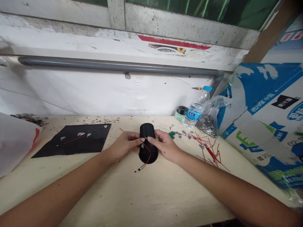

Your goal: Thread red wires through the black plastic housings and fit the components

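Observation:
A black rounded plastic housing [147, 151] is held over the middle of the table, between both hands. My left hand [125, 144] grips its left side, with the thumb pressed on the upper face. On the right side my right hand [165, 145] does the same, its thumb near the other thumb. A thin red wire [150, 155] loops over the housing and runs down with a black wire to a small dark connector [137, 170] below the housing's lower edge. What lies under the two thumbs is too small to tell.
At the left, a black sheet [78, 148] carries small metal pieces. To the right lie loose red wires [214, 154], a bag of metal parts [208, 121], a water bottle [195, 110] and a black-lidded jar [181, 113]. A large printed package [267, 126] stands at the far right.

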`<action>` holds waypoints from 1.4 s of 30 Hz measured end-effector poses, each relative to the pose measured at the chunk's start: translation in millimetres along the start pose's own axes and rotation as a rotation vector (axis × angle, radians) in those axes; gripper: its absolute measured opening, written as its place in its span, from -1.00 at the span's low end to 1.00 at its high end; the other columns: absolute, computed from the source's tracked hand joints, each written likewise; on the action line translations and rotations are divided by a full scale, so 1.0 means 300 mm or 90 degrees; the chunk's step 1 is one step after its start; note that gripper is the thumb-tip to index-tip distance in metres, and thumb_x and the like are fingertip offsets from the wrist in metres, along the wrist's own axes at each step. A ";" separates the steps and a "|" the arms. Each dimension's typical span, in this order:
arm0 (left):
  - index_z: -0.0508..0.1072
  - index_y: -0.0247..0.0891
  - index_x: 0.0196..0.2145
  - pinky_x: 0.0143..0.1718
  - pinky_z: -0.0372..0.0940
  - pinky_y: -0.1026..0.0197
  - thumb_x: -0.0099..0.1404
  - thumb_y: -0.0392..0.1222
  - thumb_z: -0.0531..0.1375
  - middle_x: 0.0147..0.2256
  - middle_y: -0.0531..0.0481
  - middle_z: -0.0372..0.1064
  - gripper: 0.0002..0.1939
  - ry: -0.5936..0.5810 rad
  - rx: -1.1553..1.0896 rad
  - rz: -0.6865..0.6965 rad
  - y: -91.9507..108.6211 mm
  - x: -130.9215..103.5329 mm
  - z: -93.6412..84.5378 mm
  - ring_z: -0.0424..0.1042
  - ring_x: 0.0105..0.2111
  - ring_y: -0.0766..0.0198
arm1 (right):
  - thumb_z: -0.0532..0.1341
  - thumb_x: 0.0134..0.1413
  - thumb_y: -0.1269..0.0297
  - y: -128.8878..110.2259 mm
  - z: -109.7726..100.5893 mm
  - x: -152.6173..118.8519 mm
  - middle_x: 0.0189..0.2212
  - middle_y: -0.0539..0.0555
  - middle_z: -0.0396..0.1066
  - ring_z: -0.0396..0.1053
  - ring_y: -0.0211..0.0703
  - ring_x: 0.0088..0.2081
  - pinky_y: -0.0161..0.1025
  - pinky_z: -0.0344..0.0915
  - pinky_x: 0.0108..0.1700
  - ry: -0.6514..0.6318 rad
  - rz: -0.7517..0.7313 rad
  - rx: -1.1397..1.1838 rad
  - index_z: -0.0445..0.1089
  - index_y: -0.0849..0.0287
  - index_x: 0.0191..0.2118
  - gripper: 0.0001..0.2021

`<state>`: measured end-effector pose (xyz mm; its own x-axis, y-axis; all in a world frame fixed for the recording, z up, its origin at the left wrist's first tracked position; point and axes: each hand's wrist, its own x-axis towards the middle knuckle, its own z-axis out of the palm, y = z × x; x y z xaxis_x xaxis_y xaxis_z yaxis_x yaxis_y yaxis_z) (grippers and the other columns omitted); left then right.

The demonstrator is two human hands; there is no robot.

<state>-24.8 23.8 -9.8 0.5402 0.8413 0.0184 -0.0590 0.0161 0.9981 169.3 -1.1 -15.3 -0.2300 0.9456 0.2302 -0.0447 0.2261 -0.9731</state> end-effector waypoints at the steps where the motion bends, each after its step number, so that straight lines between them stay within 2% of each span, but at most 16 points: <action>1: 0.53 -0.34 -0.42 -0.42 0.23 0.28 0.19 -0.03 0.36 -0.48 0.02 0.38 -0.72 -0.001 -0.010 -0.003 0.000 0.000 0.000 0.33 -0.49 0.37 | 0.34 0.05 0.01 0.002 -0.001 0.000 -0.35 0.04 0.45 0.37 -0.20 -0.32 -0.24 0.29 -0.27 0.001 -0.002 -0.003 0.43 0.21 -0.27 -0.67; 6: 0.55 -0.34 -0.41 -0.40 0.27 0.27 0.14 -0.06 0.40 -0.47 0.00 0.41 -0.74 0.002 -0.057 -0.027 0.007 -0.001 0.005 0.35 -0.48 0.36 | 0.36 0.03 -0.01 0.008 -0.007 0.001 -0.23 0.13 0.50 0.43 -0.11 -0.21 -0.16 0.36 -0.15 -0.013 -0.003 -0.001 0.46 0.19 -0.19 -0.63; 9: 0.55 -0.34 -0.41 -0.41 0.26 0.28 0.14 -0.04 0.39 -0.48 0.00 0.41 -0.73 -0.001 -0.044 -0.022 0.010 -0.002 0.007 0.35 -0.48 0.35 | 0.35 0.05 0.00 0.009 -0.007 0.000 -0.21 0.14 0.51 0.44 -0.11 -0.21 -0.16 0.37 -0.15 -0.014 -0.006 -0.007 0.46 0.20 -0.17 -0.63; 20: 0.57 -0.34 -0.40 -0.36 0.27 0.24 0.15 -0.06 0.39 -0.45 -0.03 0.45 -0.75 -0.024 -0.026 -0.008 0.005 -0.002 0.002 0.39 -0.45 0.32 | 0.34 0.06 0.02 0.008 -0.005 -0.003 -0.27 0.11 0.49 0.41 -0.16 -0.29 -0.23 0.33 -0.29 0.007 -0.011 -0.049 0.44 0.22 -0.22 -0.66; 26: 0.60 -0.34 -0.36 -0.32 0.31 0.18 0.18 -0.03 0.36 -0.43 -0.07 0.47 -0.73 -0.031 0.010 0.007 0.000 -0.002 -0.003 0.40 -0.43 0.27 | 0.33 0.07 0.03 0.017 -0.002 -0.004 -0.25 0.10 0.50 0.41 -0.16 -0.28 -0.24 0.34 -0.27 0.009 -0.016 -0.053 0.43 0.22 -0.20 -0.66; 32: 0.58 -0.33 -0.39 -0.39 0.27 0.23 0.18 -0.03 0.36 -0.46 -0.04 0.44 -0.74 -0.026 0.006 0.010 -0.002 0.000 -0.003 0.36 -0.47 0.31 | 0.36 0.03 0.07 0.021 -0.002 0.000 -0.29 0.06 0.49 0.40 -0.19 -0.29 -0.24 0.35 -0.23 0.008 -0.006 -0.008 0.44 0.22 -0.21 -0.67; 38: 0.57 -0.31 -0.38 -0.43 0.23 0.28 0.18 -0.05 0.36 -0.45 -0.03 0.42 -0.76 -0.015 -0.008 -0.022 0.003 -0.001 0.000 0.33 -0.48 0.34 | 0.39 0.00 0.13 0.032 -0.010 0.001 -0.35 0.03 0.46 0.39 -0.21 -0.38 -0.24 0.34 -0.33 -0.002 0.063 0.109 0.44 0.18 -0.23 -0.72; 42: 0.57 -0.32 -0.37 -0.41 0.23 0.27 0.19 -0.06 0.36 -0.44 -0.03 0.42 -0.76 -0.010 0.005 -0.017 -0.002 0.000 -0.002 0.34 -0.46 0.34 | 0.40 -0.02 0.13 0.015 -0.006 0.000 -0.37 0.03 0.45 0.38 -0.20 -0.36 -0.25 0.32 -0.31 -0.009 0.043 0.071 0.44 0.19 -0.26 -0.72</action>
<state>-25.4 24.0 -10.5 0.5543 0.8323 -0.0067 -0.0382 0.0335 0.9987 171.0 0.4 -19.7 -0.2491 0.9544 0.1643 -0.1365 0.1333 -0.9816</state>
